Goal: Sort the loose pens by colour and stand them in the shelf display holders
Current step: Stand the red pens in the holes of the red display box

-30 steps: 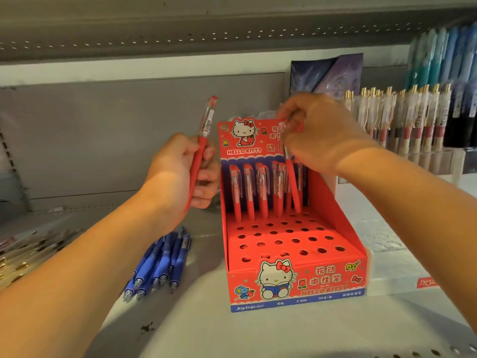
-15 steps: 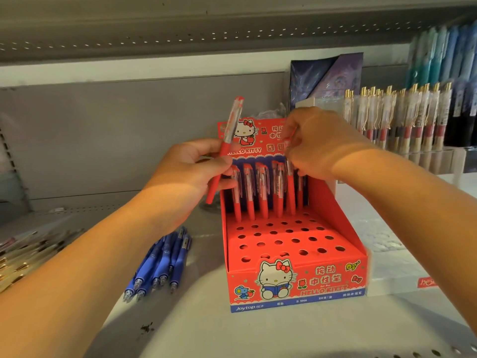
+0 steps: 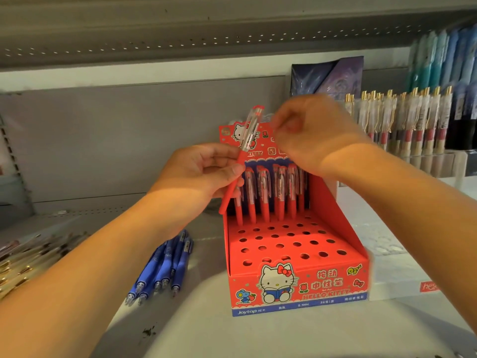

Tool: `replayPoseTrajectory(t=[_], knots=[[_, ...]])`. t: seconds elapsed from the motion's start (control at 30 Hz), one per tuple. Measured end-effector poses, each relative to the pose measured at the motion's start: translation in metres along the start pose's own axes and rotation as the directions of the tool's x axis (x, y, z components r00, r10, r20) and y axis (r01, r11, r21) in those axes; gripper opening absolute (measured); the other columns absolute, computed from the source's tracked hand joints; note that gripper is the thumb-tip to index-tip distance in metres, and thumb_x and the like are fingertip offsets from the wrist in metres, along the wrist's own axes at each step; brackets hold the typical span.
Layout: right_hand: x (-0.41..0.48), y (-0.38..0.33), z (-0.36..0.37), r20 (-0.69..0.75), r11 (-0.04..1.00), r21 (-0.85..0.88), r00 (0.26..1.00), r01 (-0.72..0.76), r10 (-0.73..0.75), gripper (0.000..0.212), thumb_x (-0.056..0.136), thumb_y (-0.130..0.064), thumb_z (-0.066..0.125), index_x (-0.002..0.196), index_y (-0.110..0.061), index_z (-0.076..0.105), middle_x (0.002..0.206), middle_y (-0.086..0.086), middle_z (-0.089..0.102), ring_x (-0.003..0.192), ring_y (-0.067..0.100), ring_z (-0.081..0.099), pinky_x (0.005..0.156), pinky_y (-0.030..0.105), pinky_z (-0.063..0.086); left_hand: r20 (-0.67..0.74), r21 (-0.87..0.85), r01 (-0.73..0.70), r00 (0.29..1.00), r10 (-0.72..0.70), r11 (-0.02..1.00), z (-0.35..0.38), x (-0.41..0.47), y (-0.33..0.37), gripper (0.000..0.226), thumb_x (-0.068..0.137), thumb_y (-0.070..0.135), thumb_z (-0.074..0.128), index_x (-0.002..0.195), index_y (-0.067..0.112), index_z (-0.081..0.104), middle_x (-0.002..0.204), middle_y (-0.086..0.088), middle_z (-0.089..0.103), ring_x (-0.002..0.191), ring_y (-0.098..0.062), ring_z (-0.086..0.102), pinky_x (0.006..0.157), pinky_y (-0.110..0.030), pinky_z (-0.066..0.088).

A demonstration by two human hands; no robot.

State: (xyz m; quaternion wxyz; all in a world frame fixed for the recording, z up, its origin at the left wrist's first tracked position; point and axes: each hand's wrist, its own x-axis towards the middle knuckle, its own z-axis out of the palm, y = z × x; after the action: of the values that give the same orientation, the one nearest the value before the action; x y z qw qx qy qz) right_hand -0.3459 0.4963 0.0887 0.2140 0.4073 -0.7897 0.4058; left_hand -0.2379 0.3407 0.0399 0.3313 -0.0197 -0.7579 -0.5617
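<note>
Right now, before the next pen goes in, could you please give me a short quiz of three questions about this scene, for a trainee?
1. True or false: the left hand holds a blue pen.
2. Where do the blue pens lie, relative to the red display box? A) inside it; B) on the shelf, to its left; C) behind it.
3. Fill in: the front rows of holes in the box are ____.
Key: 1 false, it holds a red pen; 2 B; 3 empty.
</note>
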Motion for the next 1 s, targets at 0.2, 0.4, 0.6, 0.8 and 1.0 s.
replayPoseTrajectory(t=[0.2, 0.4, 0.6, 0.8, 1.0], knots=[[-0.009, -0.015, 0.005, 0.098, 0.745, 0.662, 0.995, -0.082, 0.021, 0.013, 0.084, -0.007, 0.075, 0.088, -0.011, 0.064, 0.074, 0.009, 0.073, 0.064, 0.021, 0.073, 0.053, 0.031, 0.059, 0.010, 0.015, -0.024, 1.000, 0.024, 1.000, 0.002, -0.002, 0.002, 0.020, 0.084, -0.004, 0.069, 0.096, 0.012, 0.070, 0.082, -0.003, 0.073, 0.073, -0.017, 0.071, 0.065, -0.029, 0.060], [-0.009, -0.015, 0.007, 0.078, 0.758, 0.646, 0.996, -0.090, 0.052, 0.016, 0.084, -0.004, 0.074, 0.093, -0.010, 0.063, 0.079, 0.013, 0.073, 0.064, 0.021, 0.073, 0.054, 0.032, 0.061, 0.025, 0.057, -0.020, 1.000, 0.019, 0.998, 0.004, -0.005, 0.005, 0.021, 0.081, -0.003, 0.073, 0.090, 0.015, 0.072, 0.087, -0.009, 0.072, 0.071, -0.021, 0.071, 0.062, -0.029, 0.060], [-0.008, -0.012, 0.009, 0.099, 0.753, 0.645, 0.992, -0.127, 0.082, 0.012, 0.083, -0.006, 0.077, 0.091, -0.007, 0.068, 0.076, 0.012, 0.075, 0.065, 0.021, 0.074, 0.058, 0.030, 0.061, -0.021, 0.208, -0.046, 0.998, 0.051, 0.977, 0.005, -0.003, 0.003, 0.028, 0.073, -0.004, 0.081, 0.085, 0.019, 0.070, 0.074, 0.008, 0.071, 0.063, -0.012, 0.066, 0.059, -0.028, 0.060], [0.003, 0.001, -0.001, 0.053, 0.852, 0.517, 0.997, -0.080, 0.062, 0.022, 0.087, -0.001, 0.071, 0.090, -0.022, 0.072, 0.087, 0.002, 0.072, 0.075, 0.019, 0.074, 0.071, 0.030, 0.061, -0.116, 0.325, -0.019, 0.992, 0.059, 0.946, 0.002, 0.002, 0.000, 0.018, 0.077, 0.016, 0.082, 0.091, 0.022, 0.072, 0.087, 0.004, 0.070, 0.071, -0.007, 0.062, 0.065, -0.011, 0.050], [0.007, 0.010, -0.009, -0.045, 0.985, -0.156, 0.995, 0.077, -0.085, 0.025, 0.093, -0.012, 0.057, 0.105, -0.033, 0.061, 0.092, -0.010, 0.058, 0.080, 0.011, 0.057, 0.062, 0.017, 0.040, -0.258, 0.337, 0.378, 0.918, -0.301, 0.862, -0.008, 0.008, -0.011, 0.038, 0.084, 0.022, 0.075, 0.117, 0.022, 0.058, 0.106, -0.003, 0.066, 0.097, -0.017, 0.063, 0.081, -0.038, 0.058]])
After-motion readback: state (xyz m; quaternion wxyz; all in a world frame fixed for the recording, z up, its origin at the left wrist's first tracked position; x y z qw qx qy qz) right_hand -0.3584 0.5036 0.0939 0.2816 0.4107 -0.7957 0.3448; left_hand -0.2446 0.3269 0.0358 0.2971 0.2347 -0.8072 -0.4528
